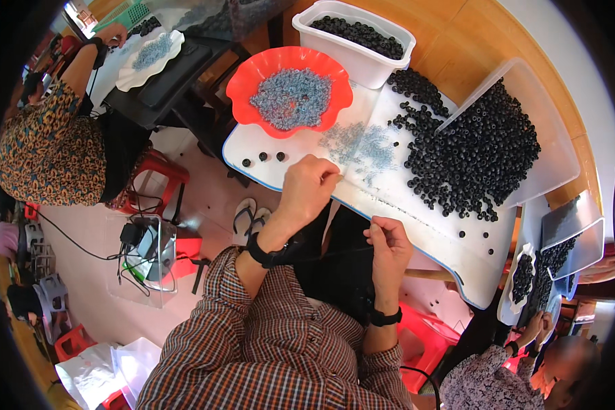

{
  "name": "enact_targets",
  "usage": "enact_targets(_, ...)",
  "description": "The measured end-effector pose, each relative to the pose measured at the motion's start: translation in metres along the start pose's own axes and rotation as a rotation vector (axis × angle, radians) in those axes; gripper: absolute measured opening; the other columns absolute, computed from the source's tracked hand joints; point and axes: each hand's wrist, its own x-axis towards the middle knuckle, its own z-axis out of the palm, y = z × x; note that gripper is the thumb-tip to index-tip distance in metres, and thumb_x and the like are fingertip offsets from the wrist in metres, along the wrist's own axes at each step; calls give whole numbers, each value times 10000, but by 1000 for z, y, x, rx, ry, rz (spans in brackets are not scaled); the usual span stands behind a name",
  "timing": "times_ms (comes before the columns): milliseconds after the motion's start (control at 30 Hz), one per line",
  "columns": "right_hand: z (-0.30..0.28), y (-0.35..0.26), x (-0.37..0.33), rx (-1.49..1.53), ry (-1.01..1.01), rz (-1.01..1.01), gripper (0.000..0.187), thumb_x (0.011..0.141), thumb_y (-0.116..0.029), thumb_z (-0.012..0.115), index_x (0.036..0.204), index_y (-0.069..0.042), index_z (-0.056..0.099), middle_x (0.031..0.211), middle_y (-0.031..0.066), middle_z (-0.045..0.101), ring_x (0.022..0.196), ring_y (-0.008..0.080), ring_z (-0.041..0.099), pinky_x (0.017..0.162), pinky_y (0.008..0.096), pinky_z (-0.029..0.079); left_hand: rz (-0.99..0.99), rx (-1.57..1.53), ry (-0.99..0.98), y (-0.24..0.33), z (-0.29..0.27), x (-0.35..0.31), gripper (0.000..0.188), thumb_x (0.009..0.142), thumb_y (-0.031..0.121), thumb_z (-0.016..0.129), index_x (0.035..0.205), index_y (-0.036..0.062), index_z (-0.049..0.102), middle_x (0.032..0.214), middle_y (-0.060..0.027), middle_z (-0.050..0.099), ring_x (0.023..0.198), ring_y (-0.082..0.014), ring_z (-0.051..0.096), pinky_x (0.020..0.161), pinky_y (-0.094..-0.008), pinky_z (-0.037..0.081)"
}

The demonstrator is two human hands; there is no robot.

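Note:
My left hand (309, 189) hovers at the near edge of the white table (396, 198), its thumb and forefinger pressed together. To its right and closer to my body, my right hand (391, 251) is also pinched; whatever either hand holds is too small to make out. Beyond my left hand lies a loose scatter of small clear bluish rings (367, 147). More such rings (292, 99) fill a red wavy-rimmed dish (240, 92). Small black round parts (475, 147) spill in a heap from a tipped clear plastic tub (550, 154). Three black parts (263, 157) stand in a row left of my left hand.
A white tub (352, 60) of black parts stands at the back. Other people work at the upper left (55, 147) and lower right (499, 376), beside similar parts. Red stools (160, 178), a clear box (142, 260) with cables, and sandals (249, 217) are on the floor.

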Motion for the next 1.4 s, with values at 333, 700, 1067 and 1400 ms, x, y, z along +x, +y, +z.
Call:
enact_targets(333, 5, 6, 0, -100, -47, -30, 108, 868, 56, 592, 961, 11, 621, 860, 33, 607, 740, 80, 591, 668, 203, 469, 119, 275, -10, 6, 15, -4, 185, 743, 121, 745, 906, 45, 703, 790, -114, 578, 706, -301, 612, 613, -382, 485)
enact_targets(700, 8, 6, 4, -68, -7, -35, 95, 872, 40, 599, 959, 10, 625, 820, 18, 613, 697, 67, 595, 636, 196, 469, 247, 426, 29, 10, 21, -8, 103, 814, 58, 648, 905, 22, 615, 792, -126, 518, 712, -329, 574, 601, -423, 469)
enact_targets(1067, 4, -6, 9, 21, 85, -154, 145, 911, -25, 613, 1051, 15, 622, 982, 42, 598, 769, 89, 596, 655, 211, 500, -299, -577, -407, 43, 41, -24, 252, 977, 213, 540, 922, -3, 658, 678, 24, 574, 554, -19, 485, 477, -174, 398)
enact_targets(1400, -18, 4, 16, -88, 205, -325, 123, 916, -22, 605, 1035, 1, 626, 986, 67, 550, 725, 96, 564, 633, 215, 491, -383, -533, -530, 68, 62, -12, 303, 962, 253, 569, 868, -13, 679, 618, 2, 571, 515, -30, 497, 445, -183, 391)
